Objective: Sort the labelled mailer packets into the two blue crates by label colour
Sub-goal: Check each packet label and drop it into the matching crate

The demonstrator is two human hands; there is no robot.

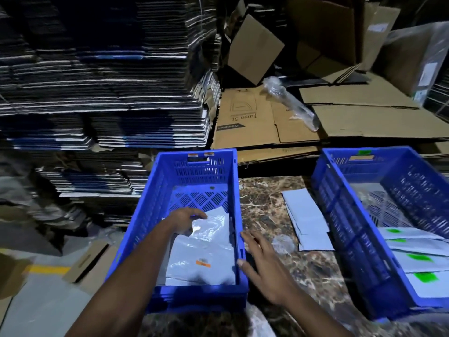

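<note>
1. Your left hand (187,221) is down inside the left crate (155,215), fingers loosely curled over the top edge of a grey packet (206,242). Whether you pinch the packet or only press on it is hard to tell; it looks like a light hold.
2. That packet lies on others in the near half of the crate. An orange label (203,263) shows near the front edge, and orange stickers sit on the crate's far rim, so this reads as the orange crate.
3. Your right hand (262,261) is spread flat and holds nothing. It sits just beside the crate's right wall, thumb touching or nearly touching the rim.
4. The right crate (345,215) holds packets with green labels (425,277), overlapped in a row.
5. Between the crates, unsorted packets (308,220) lie on the marble worktop (262,203); no label shows on their upper faces.
6. To finish this step well: lay the packet flat, label up, square to the stack, then let go cleanly. Steady the crate with your right hand while you do it.
7. Next, turn a worktop packet over and read its label colour before moving it.
</note>
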